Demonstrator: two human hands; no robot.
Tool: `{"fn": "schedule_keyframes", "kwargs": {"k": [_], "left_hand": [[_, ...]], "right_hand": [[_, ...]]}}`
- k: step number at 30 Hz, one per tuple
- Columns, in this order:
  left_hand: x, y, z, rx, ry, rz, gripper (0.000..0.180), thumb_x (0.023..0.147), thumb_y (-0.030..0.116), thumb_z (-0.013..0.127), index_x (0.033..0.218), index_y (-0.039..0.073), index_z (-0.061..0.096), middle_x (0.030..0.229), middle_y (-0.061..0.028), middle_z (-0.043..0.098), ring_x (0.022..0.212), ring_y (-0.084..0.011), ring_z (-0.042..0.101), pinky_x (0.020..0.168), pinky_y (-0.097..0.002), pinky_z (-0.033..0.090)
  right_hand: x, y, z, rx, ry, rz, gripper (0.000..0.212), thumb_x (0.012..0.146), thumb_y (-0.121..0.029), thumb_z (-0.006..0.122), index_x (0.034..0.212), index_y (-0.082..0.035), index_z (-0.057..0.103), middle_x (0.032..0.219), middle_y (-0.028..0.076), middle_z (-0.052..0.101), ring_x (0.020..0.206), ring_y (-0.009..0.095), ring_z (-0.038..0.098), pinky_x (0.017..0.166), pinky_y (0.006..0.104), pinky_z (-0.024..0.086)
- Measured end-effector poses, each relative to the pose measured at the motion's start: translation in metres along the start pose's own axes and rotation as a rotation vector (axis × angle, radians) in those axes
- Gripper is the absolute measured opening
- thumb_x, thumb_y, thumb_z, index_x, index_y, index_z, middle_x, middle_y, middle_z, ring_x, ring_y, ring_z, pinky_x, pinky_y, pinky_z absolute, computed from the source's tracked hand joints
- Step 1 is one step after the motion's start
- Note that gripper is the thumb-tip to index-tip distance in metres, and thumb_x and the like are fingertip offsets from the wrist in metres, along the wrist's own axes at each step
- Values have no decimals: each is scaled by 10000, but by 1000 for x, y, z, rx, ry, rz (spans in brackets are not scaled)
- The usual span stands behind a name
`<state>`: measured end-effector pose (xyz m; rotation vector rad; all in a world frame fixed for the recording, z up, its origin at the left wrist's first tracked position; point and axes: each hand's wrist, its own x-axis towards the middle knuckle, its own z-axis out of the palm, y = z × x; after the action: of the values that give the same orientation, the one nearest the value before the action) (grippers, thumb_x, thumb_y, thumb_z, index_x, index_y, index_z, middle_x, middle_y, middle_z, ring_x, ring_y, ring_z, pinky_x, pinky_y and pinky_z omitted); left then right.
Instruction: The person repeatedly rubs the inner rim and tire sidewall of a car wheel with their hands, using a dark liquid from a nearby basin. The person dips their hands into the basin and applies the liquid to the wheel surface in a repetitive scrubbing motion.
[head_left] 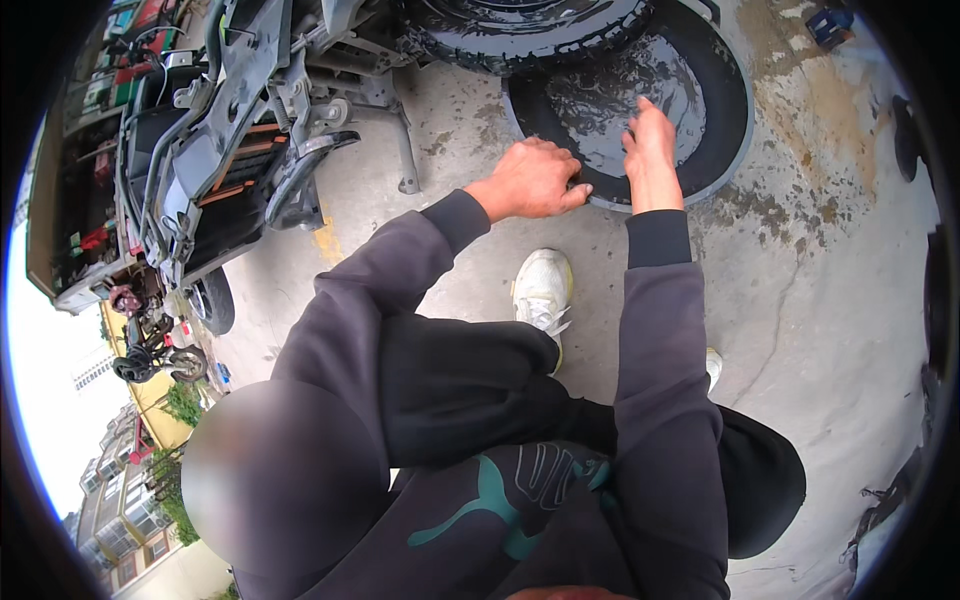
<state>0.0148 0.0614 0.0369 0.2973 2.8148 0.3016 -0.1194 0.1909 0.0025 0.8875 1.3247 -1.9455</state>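
dark grey sweatshirt (480,540) cloth fills the lower view, its front bearing a teal printed shape beside outlined lettering, foreshortened and partly lost in folds. two hands reach forward from two black cuffs. the left hand (530,180) is at the near left rim of a round black basin (728,110), thumb set apart from its bent fingers; the fingertips turn down out of sight, so i cannot tell whether it grips anything. the right hand (652,145) is over the basin, wrist crossing the near rim, fingers partly curled; its grip cannot be made out either.

one basin holds dark, glossy water (600,115), its bottom hidden by broken reflections. one black knobbly tire (480,48) overlaps the basin's far left side and is cut off by the upper edge. two shoes are on the concrete ground (620,290): a white left shoe (543,288) between the arms, and a right shoe (713,368) mostly hidden behind the sleeve. black trousers (460,390) cover the bent legs.

to the left stands one grey-framed vehicle (290,120); farther off, one small motorcycle (150,355). a blurred round patch (280,480) covers the lower left.
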Motion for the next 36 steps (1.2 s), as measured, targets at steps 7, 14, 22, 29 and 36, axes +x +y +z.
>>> {"fn": "schedule_keyframes", "kwargs": {"k": [7,14,22,29,36], "left_hand": [[10,6,4,-14,1,39,413,950,432,577,956,52,739,925,-112,722,931,-317,684,899,-437,522],[3,0,2,-6,-12,12,404,949,427,583,933,52,731,941,-131,718,941,-339,682,908,-448,525],[1,4,-2,-19,-3,-5,383,950,421,584,937,66,727,930,-130,713,935,-338,680,909,-451,529],[7,0,-3,-14,13,25,349,930,386,604,950,54,709,925,-134,702,945,-342,677,909,-459,524],[8,11,-5,-11,-58,12,343,929,357,614,1042,47,705,1097,-136,721,1044,-347,673,955,-454,512]], "right_hand": [[106,47,-34,590,120,4,374,1027,-221,455,1182,65,640,1215,223,690,1106,331,689,959,466,547],[-23,-12,26,106,-317,-326,445,1038,-251,602,1343,72,562,1402,163,606,1317,217,509,1074,383,386],[58,17,-33,-58,439,-344,478,1028,-159,498,1434,94,495,1467,244,563,1340,333,579,1098,412,462],[3,1,21,444,-436,-220,502,1081,-202,501,1520,35,448,1595,185,460,1506,315,403,1217,400,326],[57,24,-25,-103,418,-414,482,1004,-170,564,1392,109,497,1494,291,498,1408,435,467,1187,466,358]]}}
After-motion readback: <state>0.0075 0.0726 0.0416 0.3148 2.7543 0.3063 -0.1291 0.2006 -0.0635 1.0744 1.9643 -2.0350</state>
